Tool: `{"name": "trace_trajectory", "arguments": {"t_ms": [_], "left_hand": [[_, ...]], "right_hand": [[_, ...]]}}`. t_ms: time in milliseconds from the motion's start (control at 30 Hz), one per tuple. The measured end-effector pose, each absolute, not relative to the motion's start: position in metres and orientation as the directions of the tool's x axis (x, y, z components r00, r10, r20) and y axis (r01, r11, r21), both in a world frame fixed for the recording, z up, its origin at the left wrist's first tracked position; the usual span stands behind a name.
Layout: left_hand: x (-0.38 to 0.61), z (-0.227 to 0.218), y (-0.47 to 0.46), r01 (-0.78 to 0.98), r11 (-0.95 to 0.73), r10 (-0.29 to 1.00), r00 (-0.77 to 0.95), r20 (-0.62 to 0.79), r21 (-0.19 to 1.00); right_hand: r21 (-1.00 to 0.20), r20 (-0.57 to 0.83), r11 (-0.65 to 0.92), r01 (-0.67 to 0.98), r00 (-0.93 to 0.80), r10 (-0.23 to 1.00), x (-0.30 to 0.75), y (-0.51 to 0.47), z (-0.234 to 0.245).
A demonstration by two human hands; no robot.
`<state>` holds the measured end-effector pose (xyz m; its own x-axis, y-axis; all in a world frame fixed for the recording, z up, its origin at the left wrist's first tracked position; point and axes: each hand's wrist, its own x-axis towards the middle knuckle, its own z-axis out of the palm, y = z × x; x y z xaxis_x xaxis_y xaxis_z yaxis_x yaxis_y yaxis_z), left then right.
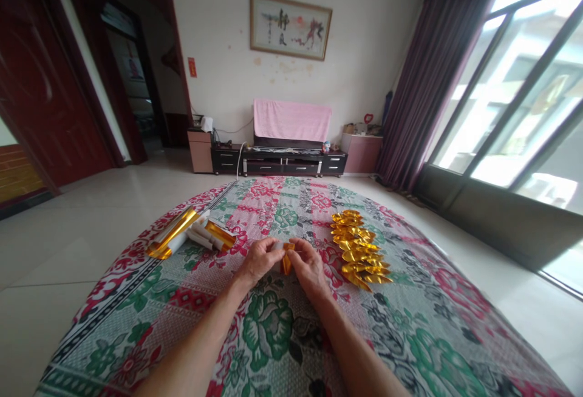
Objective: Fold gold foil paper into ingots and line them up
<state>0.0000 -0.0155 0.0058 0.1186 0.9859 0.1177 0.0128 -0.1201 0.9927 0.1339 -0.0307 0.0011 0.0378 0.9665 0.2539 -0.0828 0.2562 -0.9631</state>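
Note:
My left hand (259,260) and my right hand (308,264) meet over the middle of a floral cloth (273,330). Both pinch a small piece of gold foil paper (286,260), partly folded, held between the fingertips. To the right of my right hand lies a row of several folded gold foil pieces (359,250). On the left of the cloth lie rolled sheets of gold foil paper (189,232), some showing their white backs.
The cloth covers a round surface with tiled floor (68,233) around it. A low black TV cabinet (282,160) with a pink cover stands against the far wall. Large windows and a dark curtain (423,81) fill the right side; dark red doors stand at left.

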Motion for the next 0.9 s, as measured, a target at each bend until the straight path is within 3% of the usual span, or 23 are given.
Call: {"name": "trace_trajectory", "arguments": {"t_ms": [167,467,600,700,767,833,900], "left_hand": [[0.000,0.006,-0.014,0.064,-0.134,0.980,0.153,0.123,0.989],[0.005,0.012,-0.016,-0.069,-0.118,0.962,0.240,0.132,0.991],[0.003,0.008,-0.012,-0.039,-0.136,0.971,0.194,0.141,0.990],[0.001,0.001,-0.007,0.011,-0.150,0.982,0.118,0.147,0.989],[0.000,-0.003,-0.004,0.076,-0.197,0.979,0.077,0.191,0.978],[-0.001,-0.005,-0.003,0.217,-0.255,0.967,0.044,0.251,0.942],[-0.001,-0.005,-0.004,0.377,-0.301,0.950,0.037,0.310,0.876]], "right_hand": [[-0.961,0.257,0.255,-0.105,-0.012,0.966,0.135,-0.030,0.002],[-0.938,0.168,0.201,-0.282,0.140,0.976,0.139,-0.022,0.000],[-0.949,0.161,0.194,-0.248,0.150,0.976,0.142,-0.018,-0.003],[-0.967,0.221,0.239,-0.088,0.178,0.959,0.145,-0.016,-0.005],[-0.958,0.277,0.253,0.135,0.204,0.939,0.148,-0.017,-0.006],[-0.888,0.340,0.240,0.391,0.208,0.917,0.150,-0.019,-0.005],[-0.806,0.385,0.230,0.546,0.187,0.904,0.150,-0.022,-0.003]]}}
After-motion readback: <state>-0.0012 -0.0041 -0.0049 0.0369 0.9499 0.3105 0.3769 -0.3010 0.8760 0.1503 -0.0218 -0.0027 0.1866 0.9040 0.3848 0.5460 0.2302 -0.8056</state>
